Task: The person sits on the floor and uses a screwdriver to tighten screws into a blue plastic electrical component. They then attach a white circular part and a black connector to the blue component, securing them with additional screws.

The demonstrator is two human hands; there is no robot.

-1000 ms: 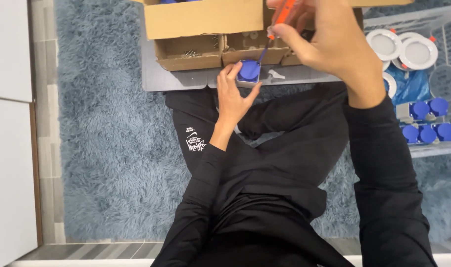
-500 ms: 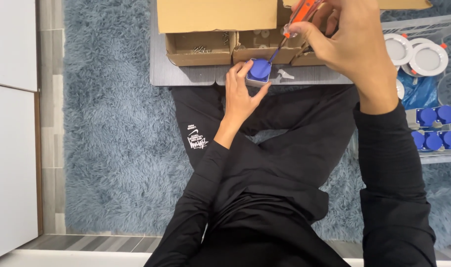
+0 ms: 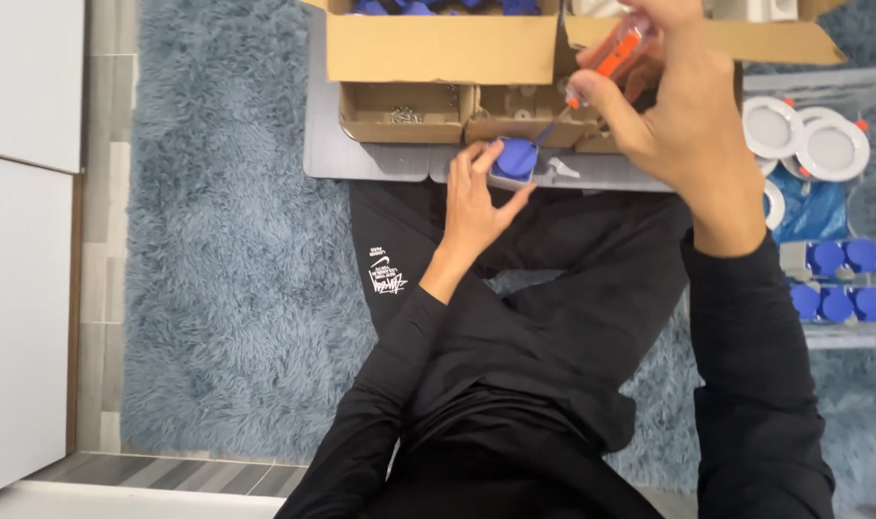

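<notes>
- Rug: blue and shaggy, spreading left of the left hand and under the person's crossed legs.
- Board: grey and flat, lying just beyond the left hand and bearing the small boxes.
- Big box: cardboard, beyond both hands, flaps open; blue parts show at its top edge.
- Small box: open cardboard tray beyond the left hand, holding small metal screws.
- Second small box: right beside the first, straight beyond the blue part; its contents are too small to tell.
- Left hand: fingers curled round the blue part, gripping it on the edge of the board.
- Screwdriver: orange handle, its thin shaft slanting down to the top of the blue part.
- Right hand: closed about the screwdriver handle, raised above and right of the left hand.
- Rack: white wire, right of the right hand, holding white round lamps and, nearer the person, a row of blue parts.
- Against half a second ago: the hands keep the same grips, and the screwdriver tip stays on the blue part; the whole scene sits slightly lower in view.
</notes>
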